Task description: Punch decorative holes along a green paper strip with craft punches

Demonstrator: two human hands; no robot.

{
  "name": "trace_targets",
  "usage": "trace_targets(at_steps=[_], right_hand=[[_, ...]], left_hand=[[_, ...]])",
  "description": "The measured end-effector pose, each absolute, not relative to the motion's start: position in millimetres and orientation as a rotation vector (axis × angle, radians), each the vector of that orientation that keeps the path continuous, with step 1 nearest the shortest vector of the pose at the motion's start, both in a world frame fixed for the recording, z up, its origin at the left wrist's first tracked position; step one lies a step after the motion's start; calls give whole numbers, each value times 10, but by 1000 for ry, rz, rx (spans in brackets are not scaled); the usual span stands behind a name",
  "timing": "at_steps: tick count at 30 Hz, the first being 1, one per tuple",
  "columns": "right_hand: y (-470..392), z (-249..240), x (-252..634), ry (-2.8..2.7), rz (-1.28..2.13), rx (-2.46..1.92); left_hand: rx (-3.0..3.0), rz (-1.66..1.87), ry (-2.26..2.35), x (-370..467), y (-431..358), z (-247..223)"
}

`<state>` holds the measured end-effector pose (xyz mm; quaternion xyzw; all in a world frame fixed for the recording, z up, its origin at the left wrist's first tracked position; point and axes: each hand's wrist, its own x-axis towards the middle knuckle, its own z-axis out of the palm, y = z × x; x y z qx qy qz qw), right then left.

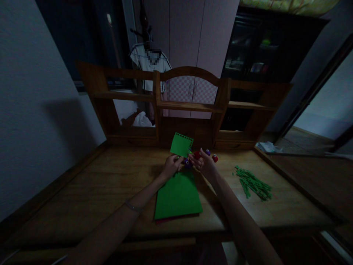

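Note:
A small square of green paper point(180, 144) stands tilted up in front of me, with a row of dark cut-out marks along its top and right edges. My left hand point(171, 165) pinches its lower edge. Just right of the paper, my right hand point(205, 163) has its fingers curled round a small red craft punch point(197, 154). Between the hands is a purple punch point(187, 163), partly covered by fingers. Beyond my right hand lie another purple punch point(207, 152) and a red one point(215, 158). Larger green sheets point(179, 195) lie stacked below, a red edge showing underneath.
A heap of thin green paper strips point(253, 183) lies on the right of the wooden desk point(116, 184). Along the desk's back runs a wooden shelf unit point(190, 106). A wall point(33, 110) borders the left side. The room is dim.

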<state>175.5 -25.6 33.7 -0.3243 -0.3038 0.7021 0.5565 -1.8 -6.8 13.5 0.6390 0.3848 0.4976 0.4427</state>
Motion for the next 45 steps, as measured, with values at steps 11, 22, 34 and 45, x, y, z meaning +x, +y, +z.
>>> trace_targets(at_steps=[11,22,34,45], right_hand=[[-286,378,1743,-708,1656,-759],[-259,338,1736,-723,1654,-777],[-259,330,1727,-733,1664,-761],[-280,340,1725,-767,1675,-722]], left_hand=[[1636,1278,1000,-10,-69,131],[1649,1293,1000,-11,-66,137],[1565,1256,963,-22,-45,110],[1559,1230,862,-15,-57,99]])
